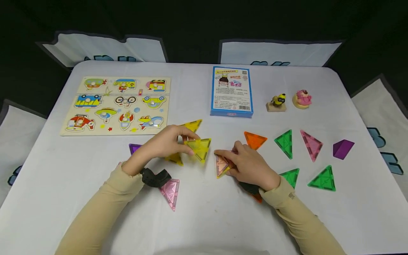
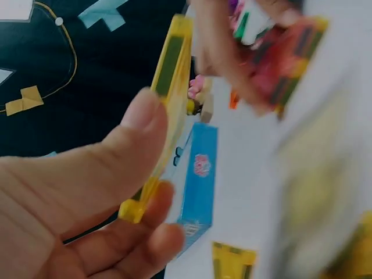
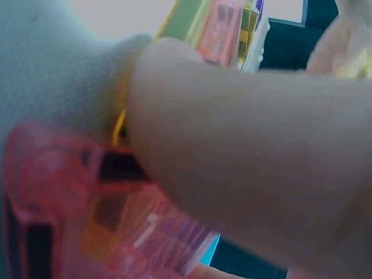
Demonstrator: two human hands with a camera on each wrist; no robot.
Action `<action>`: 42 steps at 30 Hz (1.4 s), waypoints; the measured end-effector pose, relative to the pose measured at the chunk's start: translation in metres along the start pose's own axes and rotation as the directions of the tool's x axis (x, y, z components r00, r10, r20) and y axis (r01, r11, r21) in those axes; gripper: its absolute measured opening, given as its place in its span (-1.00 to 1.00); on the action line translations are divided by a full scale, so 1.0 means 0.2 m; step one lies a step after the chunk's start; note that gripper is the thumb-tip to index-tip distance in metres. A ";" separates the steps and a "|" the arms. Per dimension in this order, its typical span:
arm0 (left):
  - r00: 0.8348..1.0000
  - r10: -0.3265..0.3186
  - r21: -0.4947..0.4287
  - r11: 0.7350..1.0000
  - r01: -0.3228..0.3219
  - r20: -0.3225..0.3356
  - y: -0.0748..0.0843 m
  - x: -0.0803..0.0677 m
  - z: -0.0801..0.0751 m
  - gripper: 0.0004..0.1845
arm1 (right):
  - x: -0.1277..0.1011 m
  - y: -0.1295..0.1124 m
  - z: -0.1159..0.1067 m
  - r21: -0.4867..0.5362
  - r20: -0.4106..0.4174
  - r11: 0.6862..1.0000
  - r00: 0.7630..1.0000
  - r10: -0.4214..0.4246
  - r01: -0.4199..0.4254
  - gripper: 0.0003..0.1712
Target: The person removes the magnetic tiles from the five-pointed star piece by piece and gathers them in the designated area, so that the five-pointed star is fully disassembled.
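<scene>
Between thumb and fingers, my left hand (image 1: 173, 141) pinches a translucent yellow triangular magnetic tile (image 1: 200, 148), raised above the table; the left wrist view shows this yellow tile (image 2: 170, 87) nearly edge-on. My right hand (image 1: 250, 166) grips joined pink and yellow triangular tiles (image 1: 222, 165), partly hidden by its fingers. The pink part (image 3: 52, 174) fills the lower left of the right wrist view. A small gap separates the two hands' pieces. Near my left hand lie two more yellow tiles, one beyond it (image 1: 193, 125) and one below (image 1: 175, 159). A pink tile (image 1: 171, 193) lies by the left wrist.
To the right are an orange tile (image 1: 255, 140), green tiles (image 1: 323, 179), a pink tile (image 1: 312, 145) and a purple prism (image 1: 342, 149). Farther back stand a vehicle puzzle board (image 1: 114, 122), a blue box (image 1: 231, 114), a bird figure (image 1: 278, 101) and a pink figure (image 1: 302, 99).
</scene>
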State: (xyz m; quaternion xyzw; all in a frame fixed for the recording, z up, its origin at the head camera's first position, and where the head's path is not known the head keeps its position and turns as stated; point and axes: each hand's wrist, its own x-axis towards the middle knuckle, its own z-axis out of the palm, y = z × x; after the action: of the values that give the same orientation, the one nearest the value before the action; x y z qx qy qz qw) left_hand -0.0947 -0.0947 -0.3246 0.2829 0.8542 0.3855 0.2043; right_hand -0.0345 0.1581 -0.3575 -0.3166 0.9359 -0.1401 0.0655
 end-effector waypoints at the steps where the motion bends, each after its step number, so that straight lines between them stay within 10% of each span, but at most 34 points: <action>1: 1.000 -0.012 0.003 1.000 0.012 -0.015 0.01 0.03 -0.01 -0.60 | 0.00 0.00 0.00 0.001 -0.002 1.000 1.000 -0.003 0.003 -0.31; 9: 0.997 -0.080 0.087 0.993 0.081 -0.012 -0.01 0.35 0.02 -0.59 | 0.00 0.00 0.01 0.010 -0.026 1.000 0.999 -0.029 0.030 -0.32; 15: 0.996 -0.089 0.260 0.961 0.093 -0.027 -0.04 0.45 0.12 -0.53 | -0.01 0.01 0.02 0.027 -0.049 0.999 0.998 -0.033 0.034 -0.29; 21: 0.993 -0.067 0.283 0.955 0.091 -0.093 -0.03 0.36 0.16 -0.57 | -0.02 0.01 0.01 0.138 -0.020 0.987 0.996 0.085 -0.081 -0.22; 28: 0.993 0.027 0.156 0.987 -0.045 0.117 0.03 0.16 0.26 -0.50 | -0.01 0.00 0.01 0.233 -0.010 0.957 0.984 0.180 -0.172 -0.08; 42: 0.999 -0.038 0.474 0.879 0.043 -0.021 0.11 0.10 0.40 -0.36 | -0.03 0.03 0.02 0.259 -0.013 0.946 0.978 0.207 -0.197 -0.22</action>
State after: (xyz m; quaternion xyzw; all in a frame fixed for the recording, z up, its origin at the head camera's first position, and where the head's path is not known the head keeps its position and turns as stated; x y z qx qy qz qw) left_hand -0.0572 -0.0263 -0.3586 0.3041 0.9294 0.1622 0.1319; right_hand -0.0320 0.1648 -0.3622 -0.2050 0.9385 -0.2588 0.1010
